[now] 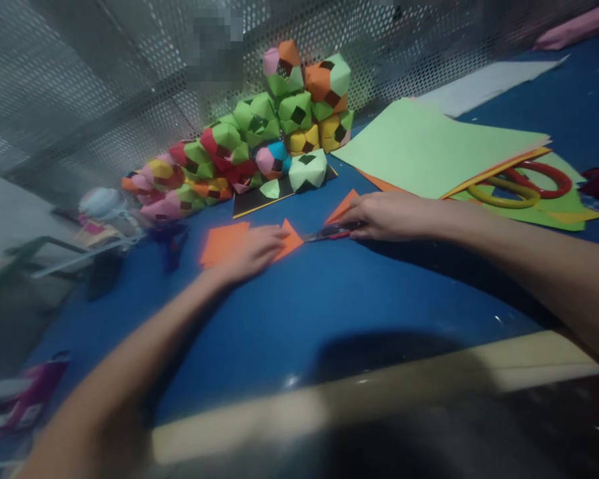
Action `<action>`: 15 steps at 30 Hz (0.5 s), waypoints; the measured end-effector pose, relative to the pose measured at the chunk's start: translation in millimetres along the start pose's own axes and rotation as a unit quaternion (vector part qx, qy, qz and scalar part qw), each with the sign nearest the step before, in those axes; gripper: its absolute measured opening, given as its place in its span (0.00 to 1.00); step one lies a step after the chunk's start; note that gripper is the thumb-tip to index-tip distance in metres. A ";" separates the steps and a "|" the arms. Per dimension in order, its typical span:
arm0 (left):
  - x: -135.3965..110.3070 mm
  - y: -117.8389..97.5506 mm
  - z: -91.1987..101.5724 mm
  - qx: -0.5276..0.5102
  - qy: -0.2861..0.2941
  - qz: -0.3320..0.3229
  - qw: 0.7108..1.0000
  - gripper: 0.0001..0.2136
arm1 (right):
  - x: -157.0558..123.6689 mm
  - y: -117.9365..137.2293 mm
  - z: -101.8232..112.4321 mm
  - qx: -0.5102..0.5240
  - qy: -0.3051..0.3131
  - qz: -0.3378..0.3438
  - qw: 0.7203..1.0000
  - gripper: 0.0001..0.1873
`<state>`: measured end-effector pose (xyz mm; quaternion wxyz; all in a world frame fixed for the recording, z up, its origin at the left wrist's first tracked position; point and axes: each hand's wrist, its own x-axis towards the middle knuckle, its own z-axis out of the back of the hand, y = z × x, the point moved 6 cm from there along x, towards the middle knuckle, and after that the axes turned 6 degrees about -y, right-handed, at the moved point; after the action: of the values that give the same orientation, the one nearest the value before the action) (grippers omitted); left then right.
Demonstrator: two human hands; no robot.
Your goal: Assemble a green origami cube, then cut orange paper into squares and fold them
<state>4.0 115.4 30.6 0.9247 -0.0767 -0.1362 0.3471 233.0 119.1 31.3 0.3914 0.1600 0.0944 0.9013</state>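
My left hand (259, 247) lies low over the blue table, fingers stretched out across orange paper. A flat orange paper sheet (224, 243) shows on its left side, and a pointed orange paper piece (291, 241) sticks out past its fingertips. My right hand (382, 216) is closed around a pair of scissors (332, 231). The blades point left, their tip close to the pointed piece. Another orange paper triangle (343, 206) shows beside the right fingers; whether they grip it too I cannot tell. Motion blurs the picture.
Several folded paper blocks (257, 120) are stacked against a perforated metal panel (379, 60). Coloured paper sheets (424, 146) lie at the right, with a yellow ring (504, 196) and a red ring (562, 179) on them. A pale edge (259, 419) borders the blue table (279, 319).
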 end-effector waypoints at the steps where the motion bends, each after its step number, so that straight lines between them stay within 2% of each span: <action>1: -0.3 2.5 -2.2 -0.005 -0.002 0.003 1.000 0.12 | 0.4 -1.7 -1.4 0.011 0.007 -0.004 1.000 0.19; 9: -4.0 4.2 -6.5 -0.001 -0.008 -0.046 0.999 0.16 | 3.3 -9.6 -4.0 0.070 0.043 -0.038 0.996 0.20; 15: -4.2 6.6 -7.9 0.005 -0.004 -0.050 0.999 0.17 | 1.9 -11.4 -4.7 0.100 0.059 -0.045 0.992 0.19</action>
<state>-0.7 117.2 20.7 0.9407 -0.0634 -0.1419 0.3015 237.8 128.0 24.1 0.4070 0.1400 0.2137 0.8769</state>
